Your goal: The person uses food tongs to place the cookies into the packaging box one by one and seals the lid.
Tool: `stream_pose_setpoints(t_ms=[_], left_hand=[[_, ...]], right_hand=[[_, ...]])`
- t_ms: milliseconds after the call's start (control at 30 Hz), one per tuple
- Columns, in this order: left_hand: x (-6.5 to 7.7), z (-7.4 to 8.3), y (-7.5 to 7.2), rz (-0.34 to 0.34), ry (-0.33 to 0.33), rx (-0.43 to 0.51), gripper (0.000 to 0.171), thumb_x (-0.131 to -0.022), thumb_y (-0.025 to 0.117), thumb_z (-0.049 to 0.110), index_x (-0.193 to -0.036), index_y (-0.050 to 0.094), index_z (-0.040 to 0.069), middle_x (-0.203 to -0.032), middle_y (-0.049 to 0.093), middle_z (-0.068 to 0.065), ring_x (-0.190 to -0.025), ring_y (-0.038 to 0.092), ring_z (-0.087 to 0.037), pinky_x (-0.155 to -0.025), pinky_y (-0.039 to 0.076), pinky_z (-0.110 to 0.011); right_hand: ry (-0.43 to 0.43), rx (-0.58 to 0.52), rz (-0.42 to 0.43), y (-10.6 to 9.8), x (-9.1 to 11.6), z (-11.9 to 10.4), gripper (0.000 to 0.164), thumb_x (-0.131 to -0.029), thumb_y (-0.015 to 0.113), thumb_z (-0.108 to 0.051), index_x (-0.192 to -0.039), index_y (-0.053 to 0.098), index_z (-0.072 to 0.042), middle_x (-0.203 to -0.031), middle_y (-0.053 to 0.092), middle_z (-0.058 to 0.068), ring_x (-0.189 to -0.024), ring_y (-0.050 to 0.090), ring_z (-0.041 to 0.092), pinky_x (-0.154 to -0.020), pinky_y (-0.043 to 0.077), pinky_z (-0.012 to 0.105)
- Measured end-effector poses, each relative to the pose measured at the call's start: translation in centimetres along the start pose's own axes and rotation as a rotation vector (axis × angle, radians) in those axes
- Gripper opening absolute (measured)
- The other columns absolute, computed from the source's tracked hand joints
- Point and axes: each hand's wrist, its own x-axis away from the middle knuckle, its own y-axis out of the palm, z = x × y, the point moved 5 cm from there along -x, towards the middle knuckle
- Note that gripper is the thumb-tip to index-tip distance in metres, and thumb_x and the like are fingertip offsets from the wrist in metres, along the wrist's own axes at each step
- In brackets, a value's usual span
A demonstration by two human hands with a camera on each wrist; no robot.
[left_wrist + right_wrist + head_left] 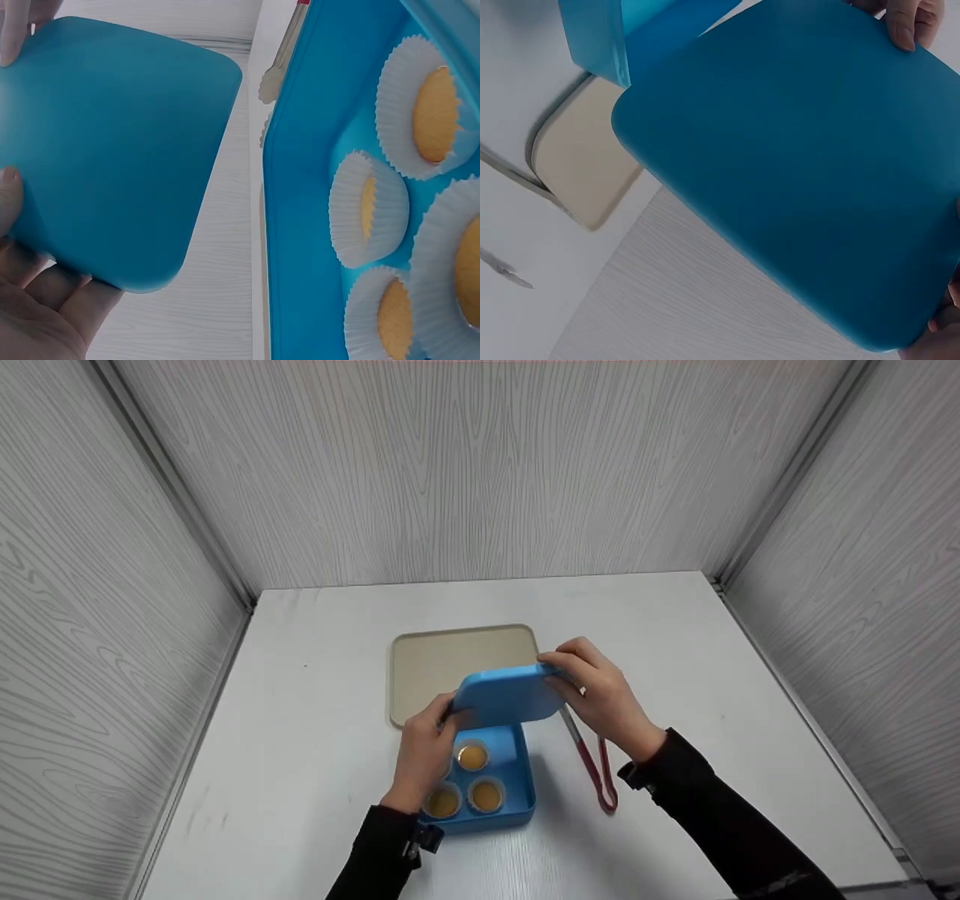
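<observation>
A blue lid [510,696] is held tilted above a blue box [521,780], its flat face toward me. My left hand [426,750] grips the lid's left edge, thumb on the face and fingers behind, as the left wrist view shows. On the opposite edge, my right hand [600,690] pinches the lid near its upper right corner. Inside the box sit several small cakes [487,795] in white paper cups [367,210]. The far part of the box is hidden behind the lid and my left hand.
Behind the box a beige tray [457,656] lies on the white table [300,720]. Tongs [592,761] with red handles rest right of the box, partly under my right hand. Grey wood-grain panels [480,472] enclose the table at the back and both sides.
</observation>
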Motion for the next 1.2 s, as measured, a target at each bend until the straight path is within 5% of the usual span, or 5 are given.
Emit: stream_pose_setpoints(t_ms=[167, 500, 900, 1100, 1200], left_hand=[[0.5, -0.1, -0.4, 0.006, -0.044, 0.061, 0.023, -0.103, 0.060, 0.007, -0.124, 0.068, 0.011, -0.118, 0.075, -0.005, -0.110, 0.071, -0.019, -0.094, 0.059, -0.040], [0.8, -0.3, -1.5, 0.047, -0.089, 0.204, 0.020, -0.103, 0.064, 0.023, -0.118, 0.068, 0.011, -0.115, 0.075, -0.006, -0.109, 0.072, -0.020, -0.094, 0.059, -0.046], [0.8, -1.1, -2.5, 0.111, -0.191, 0.231, 0.030, -0.102, 0.064, 0.027, -0.122, 0.067, 0.005, -0.118, 0.075, -0.011, -0.110, 0.072, -0.025, -0.095, 0.058, -0.050], [1.0, -1.7, -2.8, 0.148, -0.230, 0.174, 0.035, -0.104, 0.062, 0.031, -0.127, 0.065, 0.004, -0.088, 0.073, -0.016, -0.082, 0.069, -0.017, -0.083, 0.059, -0.041], [1.2, -2.2, -2.7, 0.105, -0.285, 0.056, 0.052, -0.105, 0.060, 0.032, -0.149, 0.051, 0.006, -0.068, 0.062, -0.012, -0.063, 0.055, -0.013, -0.068, 0.051, -0.029]], right_hand=[[0.177, -0.081, 0.053, 0.2, 0.2, 1.2, 0.034, -0.094, 0.073, -0.009, -0.128, 0.068, -0.007, -0.114, 0.062, 0.009, -0.102, 0.062, 0.018, -0.090, 0.058, 0.041], [0.601, -0.556, 0.032, 2.6, 2.4, 3.4, 0.061, -0.103, 0.063, -0.020, -0.158, 0.036, -0.012, -0.151, 0.051, 0.014, -0.134, 0.056, 0.031, -0.111, 0.045, 0.056], [0.715, -0.569, -0.077, 5.5, 4.2, 3.7, 0.063, -0.105, 0.059, -0.029, -0.160, 0.034, -0.013, -0.151, 0.052, 0.014, -0.132, 0.058, 0.033, -0.109, 0.047, 0.056], [0.672, -0.548, -0.150, 6.8, 4.6, 3.3, 0.071, -0.108, 0.055, -0.020, -0.166, 0.014, -0.018, -0.165, 0.032, 0.015, -0.144, 0.043, 0.040, -0.109, 0.044, 0.060], [0.741, -0.549, -0.204, 7.8, 5.4, 3.5, 0.077, -0.107, 0.056, -0.020, -0.167, 0.008, -0.026, -0.158, 0.041, 0.023, -0.137, 0.049, 0.045, -0.099, 0.052, 0.061]])
